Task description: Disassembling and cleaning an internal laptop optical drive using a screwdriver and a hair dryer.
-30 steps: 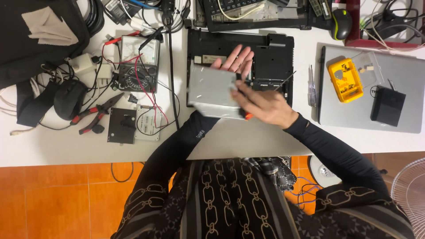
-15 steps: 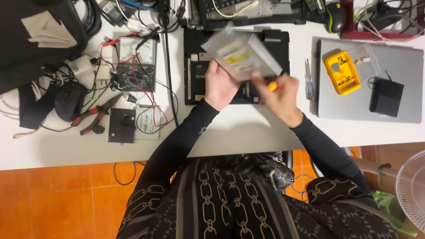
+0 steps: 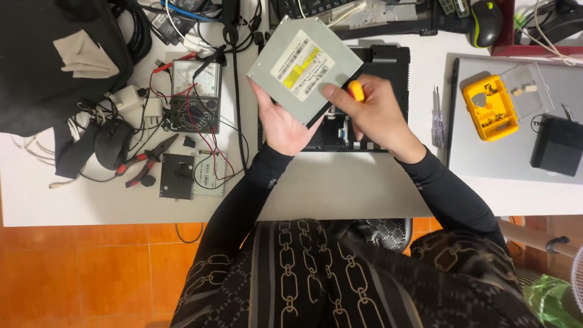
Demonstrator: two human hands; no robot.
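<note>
A flat grey optical drive (image 3: 303, 67) with a white and yellow label is held tilted above the table. My left hand (image 3: 280, 119) grips it from below at its near left edge. My right hand (image 3: 369, 114) touches the drive's right edge with the thumb while its fingers are closed around a yellow-and-orange screwdriver handle (image 3: 356, 91). Beneath both hands lies an opened black laptop base (image 3: 392, 67), partly hidden by the drive and the hands.
A multimeter (image 3: 194, 94) with red and black leads, red-handled pliers (image 3: 144, 161) and a small drive (image 3: 188, 175) lie at the left. A closed silver laptop (image 3: 486, 155) at the right carries a yellow parts box (image 3: 490, 107) and a black block (image 3: 557, 144). A black bag (image 3: 57, 61) fills the far left.
The grey drive has been lifted off the laptop base and raised toward the camera, now tilted with its label up. Both hands rose with it.
</note>
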